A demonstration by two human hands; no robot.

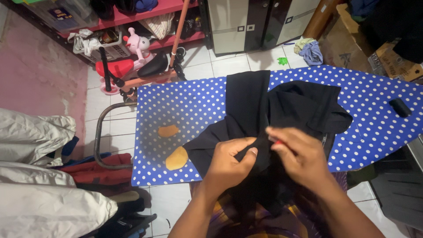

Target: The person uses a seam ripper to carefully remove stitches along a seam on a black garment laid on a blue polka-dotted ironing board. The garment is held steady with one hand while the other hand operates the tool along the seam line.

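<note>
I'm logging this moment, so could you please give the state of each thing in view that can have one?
black garment: crumpled, partly spread on the board
left hand: pinching the black fabric
right hand: closed on a small red thing, touching the fabric
ironing board: set up, cover worn through in two patches

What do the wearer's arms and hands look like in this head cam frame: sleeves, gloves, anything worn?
Both forearms are bare, with no sleeves in view. The left hand and right hand are bare too: no gloves, and no rings, watch or bracelets can be seen. Fingernails are short and unpainted on the left thumb. A bit of red shows by the right hand's fingertips; what it is cannot be told.
</note>
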